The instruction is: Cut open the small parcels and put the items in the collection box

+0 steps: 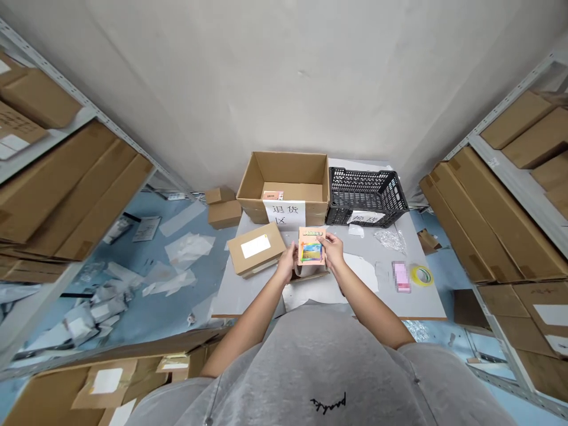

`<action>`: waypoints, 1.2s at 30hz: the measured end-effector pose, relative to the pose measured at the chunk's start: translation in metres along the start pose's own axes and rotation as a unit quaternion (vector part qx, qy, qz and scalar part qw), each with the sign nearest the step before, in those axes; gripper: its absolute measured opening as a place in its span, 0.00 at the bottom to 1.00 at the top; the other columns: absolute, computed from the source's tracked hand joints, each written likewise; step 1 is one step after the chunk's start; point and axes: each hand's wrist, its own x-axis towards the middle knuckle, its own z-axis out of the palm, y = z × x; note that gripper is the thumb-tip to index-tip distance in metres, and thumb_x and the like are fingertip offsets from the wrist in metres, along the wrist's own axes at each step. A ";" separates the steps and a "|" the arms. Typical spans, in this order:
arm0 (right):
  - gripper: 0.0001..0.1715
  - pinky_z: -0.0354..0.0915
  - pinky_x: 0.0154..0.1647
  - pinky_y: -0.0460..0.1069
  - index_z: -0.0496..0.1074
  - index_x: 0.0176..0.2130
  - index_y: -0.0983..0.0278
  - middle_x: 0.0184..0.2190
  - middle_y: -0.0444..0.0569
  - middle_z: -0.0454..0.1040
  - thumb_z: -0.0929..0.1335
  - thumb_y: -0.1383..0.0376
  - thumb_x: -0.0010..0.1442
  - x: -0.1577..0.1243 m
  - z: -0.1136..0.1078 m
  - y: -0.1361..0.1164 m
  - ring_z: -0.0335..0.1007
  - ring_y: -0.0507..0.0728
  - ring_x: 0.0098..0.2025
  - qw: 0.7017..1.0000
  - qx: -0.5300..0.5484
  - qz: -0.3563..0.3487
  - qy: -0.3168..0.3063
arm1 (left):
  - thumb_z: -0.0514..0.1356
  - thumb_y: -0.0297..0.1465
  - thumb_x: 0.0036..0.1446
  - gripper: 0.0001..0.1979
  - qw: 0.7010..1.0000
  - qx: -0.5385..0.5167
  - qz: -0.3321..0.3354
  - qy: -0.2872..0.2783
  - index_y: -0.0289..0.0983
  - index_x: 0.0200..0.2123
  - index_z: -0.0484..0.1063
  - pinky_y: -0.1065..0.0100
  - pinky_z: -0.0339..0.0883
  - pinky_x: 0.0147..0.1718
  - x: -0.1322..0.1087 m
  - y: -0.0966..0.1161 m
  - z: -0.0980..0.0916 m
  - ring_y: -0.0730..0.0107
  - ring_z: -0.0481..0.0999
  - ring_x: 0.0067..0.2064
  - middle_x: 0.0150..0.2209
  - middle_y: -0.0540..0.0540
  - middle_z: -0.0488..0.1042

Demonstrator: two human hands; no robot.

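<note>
Between my two hands is a flat, orange, squarish item with a colourful picture on its front (312,247). Whether it is a booklet or a thin box I cannot tell. My left hand (288,262) grips its left edge, and my right hand (333,251) pinches its right edge with the thumb on top. Directly below it, partly hidden, lies a small open cardboard box (310,276) on the table. A closed brown carton (258,262) with a white label sits just left of my left hand.
At the table's (248,299) back stand a large open carton (284,211) with a paper sign and a black plastic crate (368,201). Pink packs (402,276) and a tape roll (421,275) lie right. Carton-filled shelves flank both sides; paper scraps (186,248) litter the floor.
</note>
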 end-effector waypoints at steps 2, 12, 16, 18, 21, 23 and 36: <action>0.30 0.80 0.47 0.59 0.79 0.40 0.63 0.39 0.54 0.86 0.81 0.48 0.44 0.003 0.002 -0.003 0.84 0.67 0.45 1.000 0.004 0.003 -0.001 | 0.77 0.57 0.47 0.33 0.997 0.044 0.057 -0.012 0.35 0.43 0.81 0.56 0.79 0.50 -0.001 0.006 -0.004 0.50 0.86 0.48 0.43 0.39 0.87; 0.34 0.80 0.33 0.54 0.83 0.53 0.62 0.43 0.52 0.84 0.79 0.48 0.51 -0.001 0.028 0.007 0.84 0.65 0.41 0.978 -0.079 0.083 -0.176 | 0.76 0.52 0.48 0.29 0.979 0.069 0.155 0.116 0.37 0.44 0.81 0.58 0.78 0.44 -0.002 0.024 -0.040 0.56 0.83 0.42 0.41 0.42 0.85; 0.34 0.81 0.35 0.54 0.84 0.53 0.62 0.40 0.50 0.84 0.80 0.48 0.51 0.017 0.063 0.017 0.84 0.63 0.39 0.977 -0.087 0.056 -0.184 | 0.71 0.47 0.57 0.21 0.947 0.187 0.193 0.178 0.38 0.46 0.83 0.61 0.76 0.42 0.022 0.046 -0.073 0.61 0.79 0.39 0.41 0.44 0.80; 0.34 0.82 0.40 0.55 0.85 0.53 0.62 0.39 0.50 0.84 0.80 0.48 0.52 0.035 0.087 0.021 0.84 0.62 0.39 0.979 -0.091 0.034 -0.178 | 0.69 0.43 0.61 0.18 0.923 0.253 0.216 0.191 0.39 0.50 0.84 0.62 0.75 0.42 0.044 0.065 -0.090 0.63 0.77 0.38 0.40 0.45 0.77; 0.37 0.82 0.44 0.56 0.84 0.57 0.63 0.42 0.50 0.85 0.79 0.47 0.54 0.071 0.128 0.020 0.85 0.62 0.40 0.980 -0.100 0.014 -0.170 | 0.66 0.38 0.66 0.19 0.904 0.296 0.261 0.167 0.40 0.57 0.83 0.62 0.74 0.46 0.086 0.101 -0.108 0.63 0.76 0.41 0.41 0.46 0.75; 0.38 0.82 0.45 0.55 0.83 0.59 0.63 0.43 0.52 0.85 0.79 0.46 0.56 0.098 0.156 0.017 0.85 0.63 0.42 0.980 -0.111 0.003 -0.164 | 0.65 0.36 0.68 0.20 0.896 0.300 0.289 0.156 0.40 0.60 0.81 0.63 0.74 0.47 0.120 0.129 -0.117 0.62 0.77 0.43 0.43 0.45 0.75; 0.36 0.68 0.73 0.64 0.78 0.67 0.62 0.64 0.59 0.78 0.76 0.53 0.65 0.206 0.225 0.041 0.74 0.68 0.66 0.925 -0.330 -0.147 -0.116 | 0.64 0.30 0.68 0.23 0.819 0.391 0.329 0.260 0.42 0.65 0.77 0.48 0.59 0.71 0.221 0.188 -0.163 0.46 0.67 0.67 0.60 0.37 0.69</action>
